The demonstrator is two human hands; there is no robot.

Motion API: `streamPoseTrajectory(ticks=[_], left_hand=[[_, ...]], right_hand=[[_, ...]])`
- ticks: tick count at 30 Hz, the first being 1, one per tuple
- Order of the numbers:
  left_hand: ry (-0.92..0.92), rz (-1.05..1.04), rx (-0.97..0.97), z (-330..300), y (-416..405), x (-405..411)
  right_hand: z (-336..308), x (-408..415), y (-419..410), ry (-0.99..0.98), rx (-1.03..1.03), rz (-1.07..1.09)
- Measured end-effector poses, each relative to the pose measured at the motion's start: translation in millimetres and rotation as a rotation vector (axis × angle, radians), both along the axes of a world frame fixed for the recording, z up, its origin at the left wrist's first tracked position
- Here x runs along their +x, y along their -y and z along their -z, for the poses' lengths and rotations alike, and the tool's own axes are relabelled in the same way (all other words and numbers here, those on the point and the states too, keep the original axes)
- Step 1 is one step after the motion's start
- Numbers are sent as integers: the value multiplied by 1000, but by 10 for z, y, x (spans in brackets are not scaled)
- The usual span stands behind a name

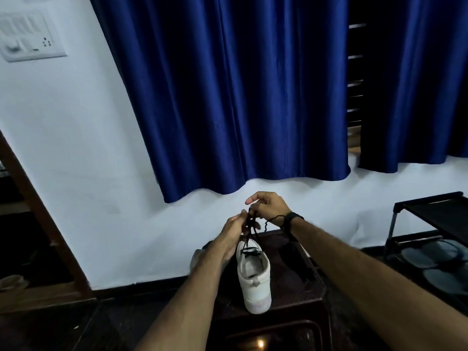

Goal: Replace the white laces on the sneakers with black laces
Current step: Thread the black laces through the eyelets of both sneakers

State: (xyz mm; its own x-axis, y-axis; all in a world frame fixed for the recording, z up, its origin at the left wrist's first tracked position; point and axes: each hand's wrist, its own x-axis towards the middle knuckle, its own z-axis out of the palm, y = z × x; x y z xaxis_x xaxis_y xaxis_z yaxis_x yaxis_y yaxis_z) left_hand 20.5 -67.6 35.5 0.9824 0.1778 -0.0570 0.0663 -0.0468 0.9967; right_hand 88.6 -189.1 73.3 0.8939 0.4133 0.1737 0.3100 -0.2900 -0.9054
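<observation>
A white sneaker (254, 277) stands on a dark stool (291, 307), heel toward me, with a black lace (249, 245) threaded through its upper eyelets. Both lace ends rise above the shoe's tongue. My left hand (234, 230) pinches the lace just above the shoe. My right hand (268, 205) is raised a little higher and pinches the lace ends between its fingertips. A loose twisted stretch of the lace curls toward my right wrist, which wears a dark band. Part of a second sneaker (198, 257) shows behind my left forearm.
A dark strip, perhaps another lace (297, 259), lies on the stool to the right of the shoe. A black shoe rack (430, 224) with sandals stands at the right. Blue curtains (240, 97) hang on the white wall ahead. A wooden door frame (38, 211) is at the left.
</observation>
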Motion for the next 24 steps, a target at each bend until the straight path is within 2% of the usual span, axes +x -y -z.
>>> streamPoseTrajectory(ticks=[5, 8, 12, 15, 19, 24], left_hand=[[23, -185, 100, 61, -41, -7], [26, -232, 249, 43, -72, 15], [-47, -338, 411, 15, 1, 74], [-67, -456, 378, 21, 46, 99], [-84, -538, 280, 37, 15, 124], [-86, -553, 245, 96, -23, 107]], right_hand=[[298, -12, 56, -18, 66, 154], [544, -122, 56, -18, 82, 309], [838, -308, -4, 25, 57, 298], [935, -408, -95, 99, 28, 245], [964, -461, -231, 67, 98, 184], [943, -407, -332, 35, 137, 291]])
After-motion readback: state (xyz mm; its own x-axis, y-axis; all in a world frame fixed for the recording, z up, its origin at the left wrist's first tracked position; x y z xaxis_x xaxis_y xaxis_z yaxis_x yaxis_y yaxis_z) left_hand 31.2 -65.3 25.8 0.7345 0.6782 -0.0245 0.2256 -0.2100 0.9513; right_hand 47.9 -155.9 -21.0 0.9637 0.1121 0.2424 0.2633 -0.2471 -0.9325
